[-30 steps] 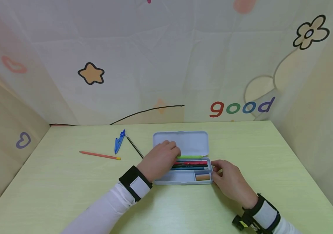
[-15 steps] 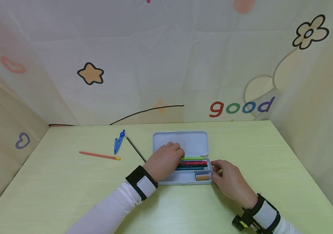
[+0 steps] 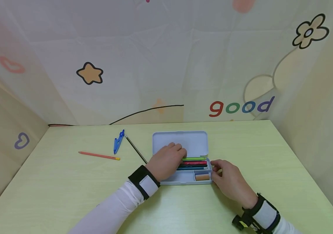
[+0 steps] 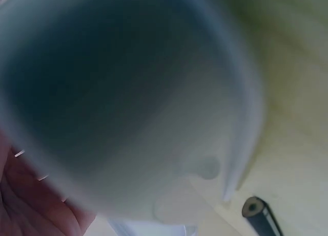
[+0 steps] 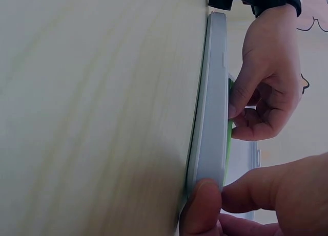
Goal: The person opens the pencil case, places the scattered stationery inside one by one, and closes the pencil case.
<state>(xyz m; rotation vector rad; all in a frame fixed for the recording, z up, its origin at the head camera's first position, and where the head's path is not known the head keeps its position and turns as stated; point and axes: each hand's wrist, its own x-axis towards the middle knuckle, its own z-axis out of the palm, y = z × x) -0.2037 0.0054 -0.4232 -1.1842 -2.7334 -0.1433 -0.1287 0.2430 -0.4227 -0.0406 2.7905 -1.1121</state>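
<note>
An open pale blue pencil case (image 3: 178, 179) lies on the table, its lid (image 3: 181, 138) folded back. My left hand (image 3: 167, 159) reaches over its left part and pinches a bright green pen (image 3: 194, 159) with thumb and fingers; the hand hides that pen's left part. Beside it in the case lie a red pen (image 3: 195, 162) and dark blue pencils (image 3: 194, 168). At the case's right end, my right hand (image 3: 231, 178) grips the edge between thumb and fingers. A small tan block (image 3: 202, 177) sits in the front right compartment. The case's blurred wall (image 4: 241, 113) fills much of the left wrist view.
Left of the case, a dark striped pencil (image 3: 135, 149) lies slanted, its near end by my left hand. A blue compass (image 3: 119, 142) is beside its far tip. Farther left rests an orange pencil (image 3: 99, 155) with a yellow end. A printed cloth stands behind the table (image 3: 52, 195).
My left hand has moved right along the case, and the green pen's right end has shifted slightly right with it. My right hand has stayed at the case's right end.
</note>
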